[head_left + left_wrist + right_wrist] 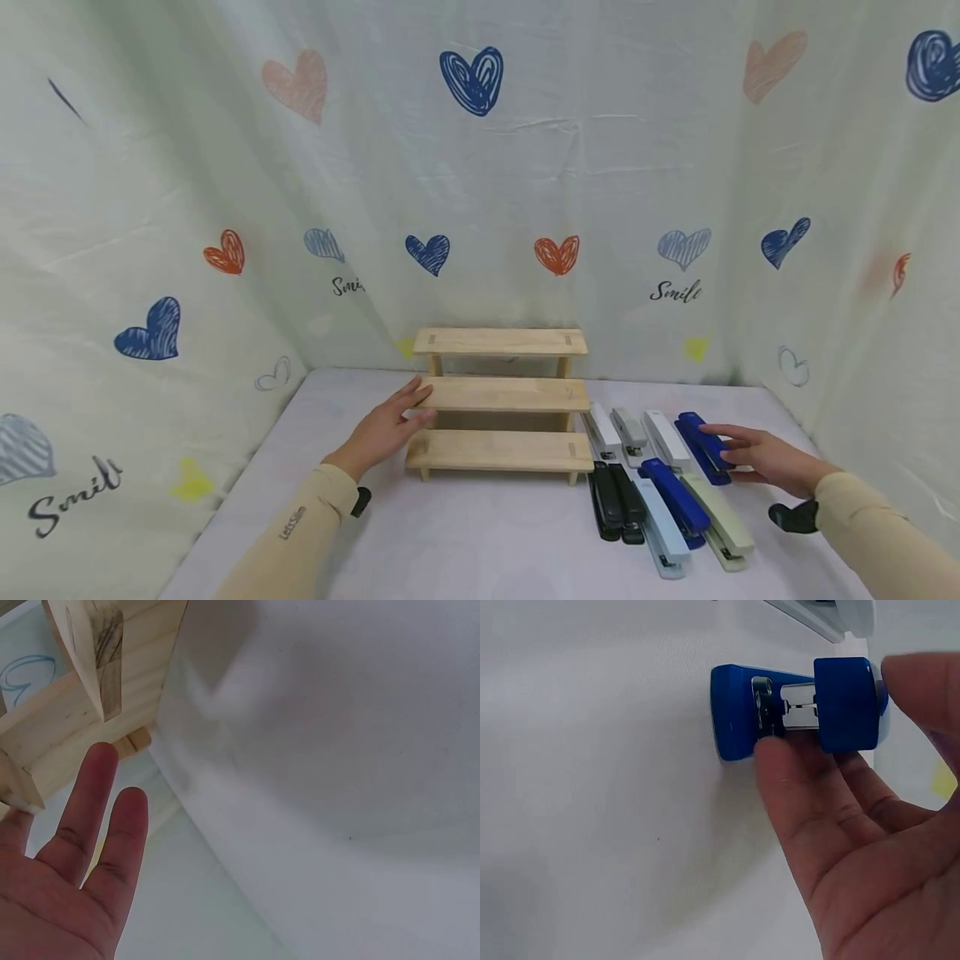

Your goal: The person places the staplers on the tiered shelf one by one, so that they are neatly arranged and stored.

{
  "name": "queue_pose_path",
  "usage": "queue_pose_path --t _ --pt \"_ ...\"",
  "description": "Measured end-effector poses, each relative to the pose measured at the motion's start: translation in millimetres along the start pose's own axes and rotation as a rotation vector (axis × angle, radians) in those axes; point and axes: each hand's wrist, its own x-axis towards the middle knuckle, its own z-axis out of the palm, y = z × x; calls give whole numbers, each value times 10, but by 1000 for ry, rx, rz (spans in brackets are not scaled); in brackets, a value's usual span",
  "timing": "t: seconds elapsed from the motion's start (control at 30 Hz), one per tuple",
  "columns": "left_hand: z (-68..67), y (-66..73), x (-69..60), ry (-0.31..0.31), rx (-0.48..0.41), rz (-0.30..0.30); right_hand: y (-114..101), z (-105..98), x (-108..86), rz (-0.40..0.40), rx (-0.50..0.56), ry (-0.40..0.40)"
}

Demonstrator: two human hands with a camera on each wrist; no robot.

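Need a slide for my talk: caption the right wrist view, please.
Right hand holding a blue stapler, a white stapler partly in view.

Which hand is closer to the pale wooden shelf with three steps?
Left. The left hand is at the left end of the pale wooden three-step shelf, touching its middle step. The right hand is farther away, to the shelf's right, holding a long dark blue stapler.

Soft, even light fills the head view, with greyer shading along the folds of the white heart-printed curtain (510, 167). Both wrist views look dimmer and greyer, blurry-edged shadows spreading over the white surface (360, 772); glints mark the dark blue metal-jawed stapler (847, 705).
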Motion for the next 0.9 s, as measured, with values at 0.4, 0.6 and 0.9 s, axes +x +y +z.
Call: queue_pose_path --t 0.4,0.6,0.9 --pt "6 -33 13 101 123 135 89 -17 104 28 148 32" --pt "32 -48 51 143 158 118 114 0 121 20 132 57" --pt "42 -72 82 150 142 101 117 -5 89 -4 192 87"
